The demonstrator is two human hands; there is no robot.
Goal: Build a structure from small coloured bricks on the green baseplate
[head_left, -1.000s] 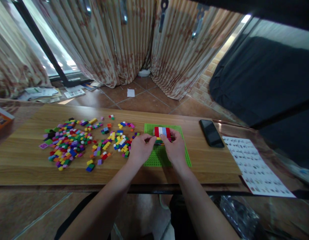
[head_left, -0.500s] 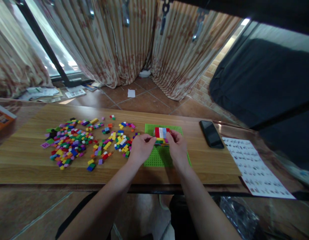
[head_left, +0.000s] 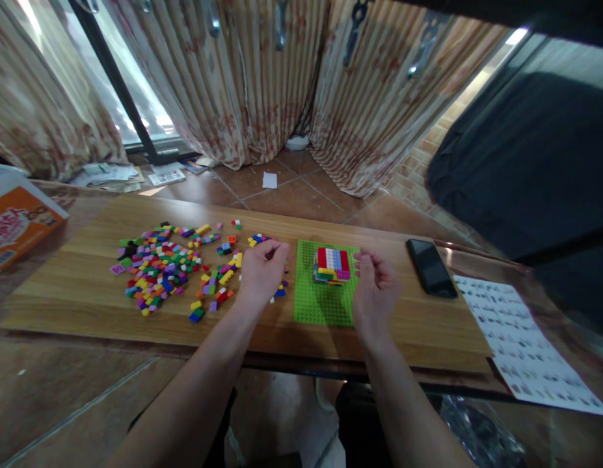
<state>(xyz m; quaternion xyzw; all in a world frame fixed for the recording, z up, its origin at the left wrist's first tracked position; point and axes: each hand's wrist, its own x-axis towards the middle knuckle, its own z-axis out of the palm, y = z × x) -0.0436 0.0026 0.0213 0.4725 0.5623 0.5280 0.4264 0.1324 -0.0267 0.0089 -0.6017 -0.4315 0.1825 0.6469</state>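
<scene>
Head view: brick block (head_left: 333, 265) on green baseplate (head_left: 325, 312). Right hand (head_left: 378, 289) just beside it, loosely open; a careless knock might loosen bricks. Left hand (head_left: 263, 272) pinched, contents unclear; a low wrist could scatter loose bricks (head_left: 167, 268). Block boxy, striped, glossy plastic; baseplate studded.

Window (head_left: 144, 97) glare upper left; dimmer right; edges stretched, perhaps soft.

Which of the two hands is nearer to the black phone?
Right. The right hand is left of the phone; the left hand is farther left, beyond the green board.
</scene>
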